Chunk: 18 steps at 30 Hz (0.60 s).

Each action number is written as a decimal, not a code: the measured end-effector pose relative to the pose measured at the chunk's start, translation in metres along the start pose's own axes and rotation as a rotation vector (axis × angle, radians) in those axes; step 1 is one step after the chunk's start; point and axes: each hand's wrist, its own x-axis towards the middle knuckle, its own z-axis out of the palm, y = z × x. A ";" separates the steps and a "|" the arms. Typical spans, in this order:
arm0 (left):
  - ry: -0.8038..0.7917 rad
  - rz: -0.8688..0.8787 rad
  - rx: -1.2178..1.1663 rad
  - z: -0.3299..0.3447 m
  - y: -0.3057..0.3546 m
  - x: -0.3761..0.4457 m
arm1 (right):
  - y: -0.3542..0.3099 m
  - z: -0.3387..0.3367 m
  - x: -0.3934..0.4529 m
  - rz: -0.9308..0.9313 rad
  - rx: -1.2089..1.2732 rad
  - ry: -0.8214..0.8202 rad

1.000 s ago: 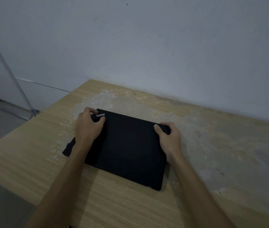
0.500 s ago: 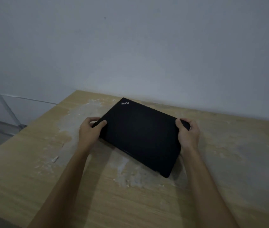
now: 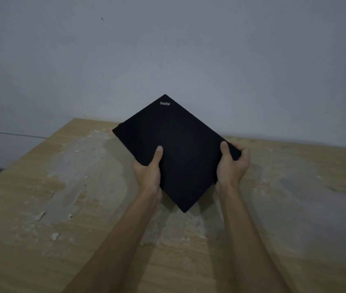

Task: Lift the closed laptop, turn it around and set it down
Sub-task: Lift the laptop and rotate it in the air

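Note:
The closed black laptop point(image 3: 180, 149) is off the table, held in the air and turned like a diamond. Its logo corner points up toward the wall and another corner points down toward me. My left hand point(image 3: 150, 172) grips its lower left edge, thumb lying on the lid. My right hand point(image 3: 232, 163) clamps the right corner, thumb on top and fingers wrapped underneath. The laptop's underside is hidden.
A wooden table point(image 3: 66, 235) with pale scuffed patches spreads below the laptop. A plain grey wall point(image 3: 189, 60) rises right behind the table's far edge. The table's left edge drops to the floor at the far left.
The laptop left the table and rose. It turned clockwise, so the logo corner went from the near left to the top. My left hand shifted along the edge.

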 end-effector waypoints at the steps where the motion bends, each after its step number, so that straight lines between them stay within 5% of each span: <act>1: -0.006 -0.007 0.018 -0.002 0.002 0.003 | 0.000 -0.002 0.003 0.029 -0.016 -0.034; 10: -0.273 -0.116 0.216 -0.031 0.032 0.036 | -0.005 -0.024 0.028 0.281 -0.205 -0.647; 14: -0.456 -0.240 0.309 -0.031 0.036 0.035 | -0.005 -0.021 0.025 0.401 -0.135 -0.717; 18: -0.548 -0.304 0.363 -0.022 0.033 0.029 | -0.003 -0.029 0.029 0.441 -0.098 -0.611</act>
